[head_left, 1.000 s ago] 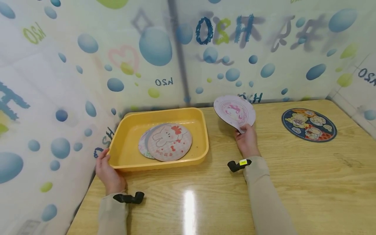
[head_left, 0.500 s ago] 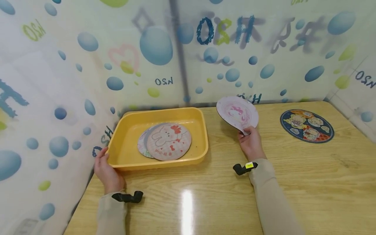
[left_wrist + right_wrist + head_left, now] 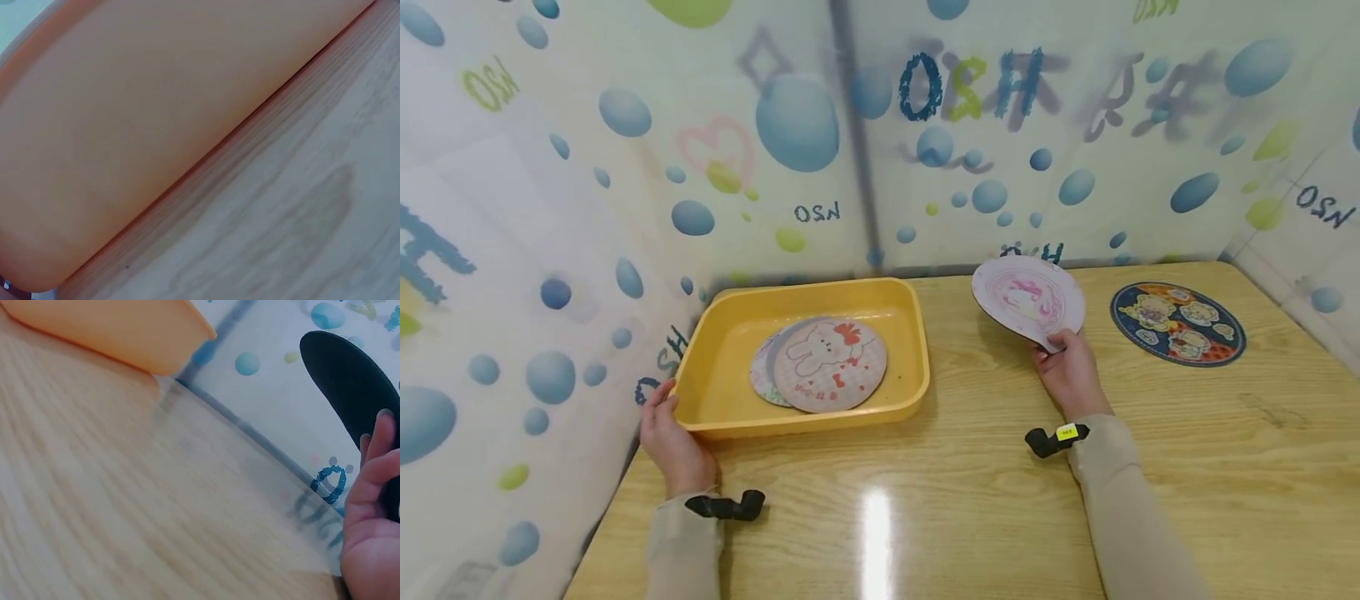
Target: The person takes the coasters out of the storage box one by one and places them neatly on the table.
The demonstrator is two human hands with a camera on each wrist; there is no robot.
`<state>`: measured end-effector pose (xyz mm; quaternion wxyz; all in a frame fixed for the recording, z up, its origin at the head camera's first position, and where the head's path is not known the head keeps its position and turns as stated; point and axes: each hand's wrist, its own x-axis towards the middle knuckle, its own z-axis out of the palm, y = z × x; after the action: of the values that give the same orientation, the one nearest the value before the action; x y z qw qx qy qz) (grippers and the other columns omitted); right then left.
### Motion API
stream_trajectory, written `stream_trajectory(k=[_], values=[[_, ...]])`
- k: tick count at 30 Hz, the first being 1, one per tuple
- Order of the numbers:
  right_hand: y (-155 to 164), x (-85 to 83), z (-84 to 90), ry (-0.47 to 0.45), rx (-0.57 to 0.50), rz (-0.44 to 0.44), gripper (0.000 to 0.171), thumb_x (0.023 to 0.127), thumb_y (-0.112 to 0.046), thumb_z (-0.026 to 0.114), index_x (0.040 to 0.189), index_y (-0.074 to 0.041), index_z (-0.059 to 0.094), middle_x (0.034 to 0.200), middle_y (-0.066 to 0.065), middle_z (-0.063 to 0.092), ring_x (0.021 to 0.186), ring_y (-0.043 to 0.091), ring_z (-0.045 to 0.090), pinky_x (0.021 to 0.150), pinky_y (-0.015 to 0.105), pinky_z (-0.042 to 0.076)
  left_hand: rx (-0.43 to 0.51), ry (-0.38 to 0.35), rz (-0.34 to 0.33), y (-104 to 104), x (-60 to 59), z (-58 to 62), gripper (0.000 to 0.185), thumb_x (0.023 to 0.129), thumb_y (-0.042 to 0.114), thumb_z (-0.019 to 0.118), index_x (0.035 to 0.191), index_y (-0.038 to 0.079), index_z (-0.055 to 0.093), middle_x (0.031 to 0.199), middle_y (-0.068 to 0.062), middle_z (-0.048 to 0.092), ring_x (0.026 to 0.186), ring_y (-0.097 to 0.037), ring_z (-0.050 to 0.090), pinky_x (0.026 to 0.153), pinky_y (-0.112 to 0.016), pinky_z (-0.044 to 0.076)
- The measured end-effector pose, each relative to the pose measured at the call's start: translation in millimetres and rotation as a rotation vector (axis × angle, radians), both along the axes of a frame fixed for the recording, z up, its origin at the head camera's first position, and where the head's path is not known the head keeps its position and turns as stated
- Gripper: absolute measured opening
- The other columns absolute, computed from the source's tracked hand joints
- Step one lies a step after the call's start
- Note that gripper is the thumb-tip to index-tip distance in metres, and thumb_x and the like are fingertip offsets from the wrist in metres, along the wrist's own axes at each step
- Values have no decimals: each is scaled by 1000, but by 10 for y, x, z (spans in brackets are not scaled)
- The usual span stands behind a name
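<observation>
My right hand [image 3: 1070,375] pinches the near edge of a round mouse pad [image 3: 1028,300] with a pink printed figure. This pad is lifted and tilted above the table, bent where the thumb presses; its black underside shows in the right wrist view. My left hand [image 3: 676,442] holds the near left corner of a yellow plastic tray [image 3: 805,423], whose outer wall fills much of the left wrist view. Inside the tray lie overlapping round mouse pads, the upper one a pink rabbit pad [image 3: 831,367]. A dark blue round mouse pad [image 3: 1177,323] with food drawings lies flat to the right.
The wooden table [image 3: 970,500] extends from the tray to the right, with glare near its front. A patterned curtain-like wall [image 3: 925,192] with blue and green dots runs along the table's back and left side.
My right hand has moved right and slightly nearer with the pink-figure mouse pad, toward the dark blue one. The left hand and the tray stay where they were.
</observation>
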<state>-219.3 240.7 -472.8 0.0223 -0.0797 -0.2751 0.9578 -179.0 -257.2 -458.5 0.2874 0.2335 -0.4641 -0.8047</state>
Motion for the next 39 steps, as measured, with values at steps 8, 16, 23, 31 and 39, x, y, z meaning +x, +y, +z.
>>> stream_trajectory(k=[8, 16, 23, 31, 39], values=[[84, 35, 2, -20, 71, 16, 43, 87, 2, 30, 127, -16, 27, 108, 3, 51, 65, 17, 48, 52, 24, 38, 2, -5, -6, 7, 2, -4, 28, 91, 13, 42, 113, 8, 58, 128, -2, 42, 111, -20, 44, 94, -30, 39], [152, 57, 13, -5, 113, -22, 45, 87, 4, 28, 129, -15, 27, 109, 6, 55, 67, 20, 54, 52, 25, 42, -8, -17, -4, 11, -1, 7, 28, 91, 14, 42, 112, 10, 59, 127, 0, 43, 110, -19, 45, 94, -29, 39], [179, 54, 5, -11, 109, -18, 48, 86, 5, 26, 130, -17, 26, 114, 6, 53, 71, 20, 57, 55, 25, 46, -8, -36, -16, 7, -11, 10, 28, 91, 15, 42, 113, 12, 58, 127, 1, 43, 112, -19, 45, 93, -28, 40], [205, 41, 2, 6, 62, -7, 55, 84, 8, 24, 134, -16, 20, 121, 9, 48, 83, 25, 60, 59, 26, 49, 1, -20, -9, 23, -8, 21, 27, 91, 14, 42, 113, 10, 58, 126, 0, 43, 111, -18, 44, 94, -28, 39], [258, 6, -30, 12, -109, 32, 62, 86, 7, 27, 142, -18, 14, 119, 11, 49, 94, 30, 58, 61, 28, 49, 18, 11, -12, 22, -3, 11, 28, 90, 12, 43, 113, 9, 58, 127, -2, 43, 112, -20, 45, 94, -28, 39]])
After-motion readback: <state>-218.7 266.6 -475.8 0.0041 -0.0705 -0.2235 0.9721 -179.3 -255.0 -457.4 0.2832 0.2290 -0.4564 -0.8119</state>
